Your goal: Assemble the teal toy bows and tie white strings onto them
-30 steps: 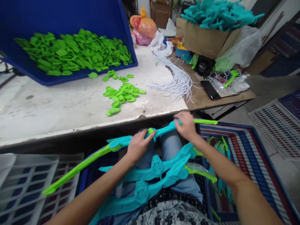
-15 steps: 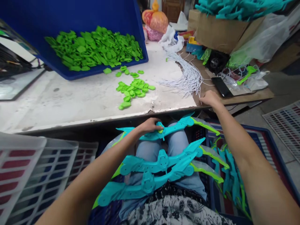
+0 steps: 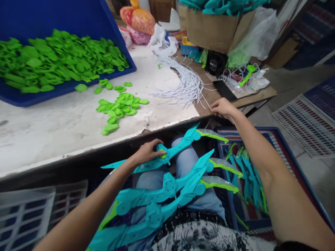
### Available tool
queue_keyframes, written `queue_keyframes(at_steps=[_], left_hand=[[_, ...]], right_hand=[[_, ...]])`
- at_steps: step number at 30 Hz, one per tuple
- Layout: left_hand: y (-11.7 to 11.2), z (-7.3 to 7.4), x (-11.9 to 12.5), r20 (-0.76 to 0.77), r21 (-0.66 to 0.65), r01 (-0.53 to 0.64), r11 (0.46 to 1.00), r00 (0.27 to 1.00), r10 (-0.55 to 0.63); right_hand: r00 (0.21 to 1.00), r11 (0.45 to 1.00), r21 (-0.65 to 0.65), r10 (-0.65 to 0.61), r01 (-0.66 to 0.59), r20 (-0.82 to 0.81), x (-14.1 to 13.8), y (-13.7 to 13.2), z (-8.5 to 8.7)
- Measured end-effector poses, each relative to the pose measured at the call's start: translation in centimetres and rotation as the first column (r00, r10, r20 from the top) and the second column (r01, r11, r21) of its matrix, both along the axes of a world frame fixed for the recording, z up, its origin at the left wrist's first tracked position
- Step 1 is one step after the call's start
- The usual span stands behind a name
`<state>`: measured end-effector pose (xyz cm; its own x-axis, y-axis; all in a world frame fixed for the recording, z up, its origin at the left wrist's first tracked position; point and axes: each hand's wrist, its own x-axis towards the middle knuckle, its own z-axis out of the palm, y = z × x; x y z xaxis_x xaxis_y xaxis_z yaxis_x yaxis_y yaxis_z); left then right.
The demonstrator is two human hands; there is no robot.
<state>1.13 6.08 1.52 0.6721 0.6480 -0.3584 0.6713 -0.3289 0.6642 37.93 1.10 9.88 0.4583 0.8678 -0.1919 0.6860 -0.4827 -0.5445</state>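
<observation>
My left hand (image 3: 150,152) is closed around the middle of a teal toy bow (image 3: 184,141), its thumb against a small lime-green piece (image 3: 162,153) at the bow's centre. This bow lies across my knees, farthest from my body. Two more teal bows (image 3: 170,184) with lime-green tips rest on my lap nearer to me. At the table's front edge my right hand (image 3: 223,107) pinches the end of a white cord (image 3: 206,101). That cord runs back to a fanned bundle of white cords (image 3: 187,85) on the table.
A blue bin (image 3: 117,42) of green pieces leans at the left; loose green pieces (image 3: 121,106) lie before it. A cardboard box (image 3: 209,31) of teal parts stands behind. A phone (image 3: 223,90) sits at the right. More bows (image 3: 248,174) fill a crate on the floor.
The view has swung to the right. My right hand has drawn the pinched cord's end a little away from the bundle. My left hand keeps its hold on the far bow.
</observation>
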Motion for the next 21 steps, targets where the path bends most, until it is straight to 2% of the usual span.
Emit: queue_keyframes(at_steps=[2, 4, 6, 7, 8, 10, 12, 13, 14, 15, 16, 18, 20, 21], left_hand=[[0.1, -0.1, -0.3, -0.070, 0.058, 0.025, 0.998, 0.997, -0.021], [-0.3, 0.1, -0.3, -0.094, 0.194, 0.006, 0.981, 0.996, 0.013], [-1.5, 0.8, 0.2, -0.019, 0.387, -0.046, 0.921, 0.998, 0.058], [-2.4, 1.2, 0.7, 0.046, 0.448, -0.069, 0.891, 0.997, 0.054], [-3.4, 1.6, 1.6, 0.113, 0.460, -0.073, 0.885, 0.993, 0.024], [-5.6, 2.1, 4.1, 0.226, 0.339, -0.006, 0.941, 0.971, -0.075], [-7.6, 1.7, 7.7, 0.311, 0.078, 0.096, 0.992, 0.943, -0.116], [-8.4, 1.2, 9.8, 0.342, -0.075, 0.114, 0.991, 0.936, -0.082], [-9.0, 0.5, 11.8, 0.354, -0.236, 0.096, 0.967, 0.935, -0.006], [-9.4, -0.3, 13.7, 0.341, -0.401, 0.050, 0.915, 0.935, 0.099], [-9.7, -1.2, 15.5, 0.305, -0.556, -0.005, 0.831, 0.929, 0.210], [-10.0, -2.8, 18.4, 0.206, -0.785, -0.077, 0.615, 0.904, 0.376], [-10.1, -4.1, 20.2, 0.146, -0.894, -0.067, 0.443, 0.891, 0.430], [-10.1, -4.5, 20.9, 0.138, -0.919, -0.045, 0.392, 0.894, 0.426]], right_hand=[[0.953, 0.999, 0.028, -0.030, 0.041, -0.303, 0.7, -3.1, -0.5], [0.839, 0.997, 0.039, -0.036, 0.068, -0.543, 1.0, -7.0, -1.3], [0.732, 0.992, 0.043, -0.057, 0.117, -0.678, 0.9, -11.2, -2.5], [0.694, 0.987, 0.041, -0.078, 0.154, -0.716, 0.8, -13.2, -3.2], [0.666, 0.978, 0.042, -0.106, 0.202, -0.738, 0.5, -15.0, -4.0], [0.650, 0.941, 0.081, -0.162, 0.328, -0.742, -0.1, -17.6, -5.7], [0.687, 0.875, 0.180, -0.210, 0.450, -0.696, -0.6, -19.0, -7.4], [0.720, 0.838, 0.241, -0.233, 0.490, -0.654, -0.9, -19.3, -8.1], [0.755, 0.808, 0.297, -0.253, 0.508, -0.605, -1.0, -19.4, -8.8], [0.790, 0.788, 0.345, -0.268, 0.509, -0.552, -1.2, -19.3, -9.5], [0.822, 0.777, 0.386, -0.279, 0.497, -0.496, -1.3, -19.1, -10.0], [0.879, 0.771, 0.452, -0.288, 0.449, -0.381, -1.4, -18.9, -10.8], [0.924, 0.782, 0.496, -0.281, 0.378, -0.261, -1.4, -18.7, -11.4], [0.942, 0.793, 0.509, -0.270, 0.335, -0.199, -1.5, -18.8, -11.6]])
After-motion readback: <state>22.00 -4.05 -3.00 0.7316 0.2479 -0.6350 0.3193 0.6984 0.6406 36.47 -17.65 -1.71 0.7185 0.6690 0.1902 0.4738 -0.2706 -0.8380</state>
